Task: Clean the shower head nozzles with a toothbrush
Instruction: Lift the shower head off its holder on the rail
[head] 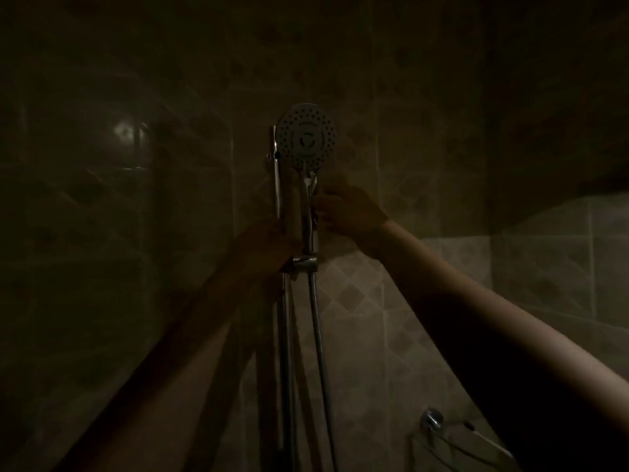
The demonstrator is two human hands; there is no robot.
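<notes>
Both hands are raised to the middle of the frame, where the fitting hangs on a dark tiled wall [442,148]. At the upper left of the frame a pale spot of light [126,132] is reflected on the tiles. Going to the right, the left hand [272,243] lies in deep shadow at the chrome rail [277,195], just beside the holder [305,263] that sits on this rail. I cannot tell whether its fingers grasp the rail or only lie against it, because this part of the picture is too dark. The shower head [306,136] stands upright in the holder, a little above the centre of the frame, and its round face with the rings of small nozzles is turned toward the camera. Its handle goes straight down between the two hands into the holder, and below the holder the metal hose [318,335] hangs down toward the bottom edge. On the right side of the handle is the right hand [350,209], with the fingers curled onto the handle and grasping it; its bare forearm runs to the lower right corner. At the lower right of the frame, near the bottom, a chrome tap [430,420] comes out of the tiles.
</notes>
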